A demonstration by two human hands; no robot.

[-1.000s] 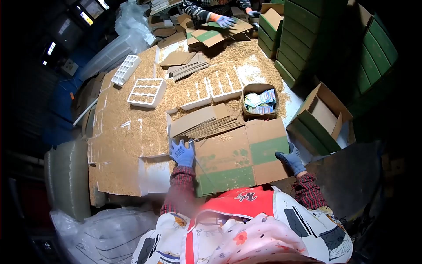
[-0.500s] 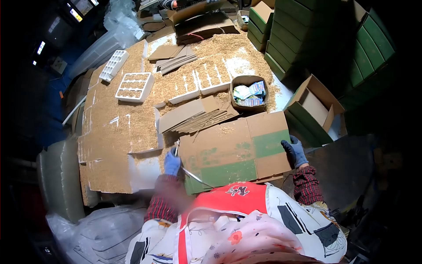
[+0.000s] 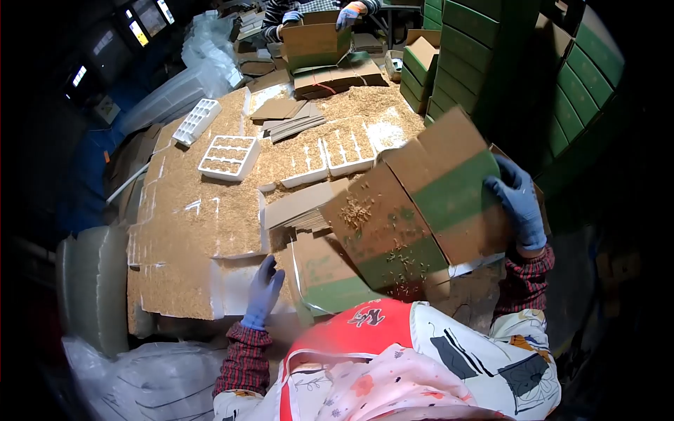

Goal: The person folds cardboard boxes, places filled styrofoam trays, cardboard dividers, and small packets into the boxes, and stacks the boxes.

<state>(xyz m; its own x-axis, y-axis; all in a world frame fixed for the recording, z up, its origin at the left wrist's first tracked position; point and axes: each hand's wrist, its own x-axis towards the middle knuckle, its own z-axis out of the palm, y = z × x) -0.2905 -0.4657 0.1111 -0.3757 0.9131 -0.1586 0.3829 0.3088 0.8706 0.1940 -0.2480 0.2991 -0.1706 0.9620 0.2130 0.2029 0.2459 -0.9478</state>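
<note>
My right hand (image 3: 519,200), in a blue-grey glove, grips the right edge of a flattened brown and green carton (image 3: 421,203), which is lifted and tilted. Loose shavings lie on the carton's face. Under its lower left part, another flat carton (image 3: 326,277) rests on the table. My left hand (image 3: 265,291), also gloved, is raised left of that lower carton, holding nothing, with its fingers apart from both cartons. Cardboard dividers (image 3: 302,205) are stacked just beyond the lower carton, partly covered by the lifted one.
Shavings cover much of the table (image 3: 175,274). White trays (image 3: 230,158) stand at the left and middle. Green boxes (image 3: 463,63) are stacked at the back right. Across the table, a co-worker's gloved hands (image 3: 349,14) hold an open carton (image 3: 316,45).
The upper carton has been raised and tilted by my right hand, uncovering one beneath. My left hand has come away from the cartons. The co-worker's carton now stands upright.
</note>
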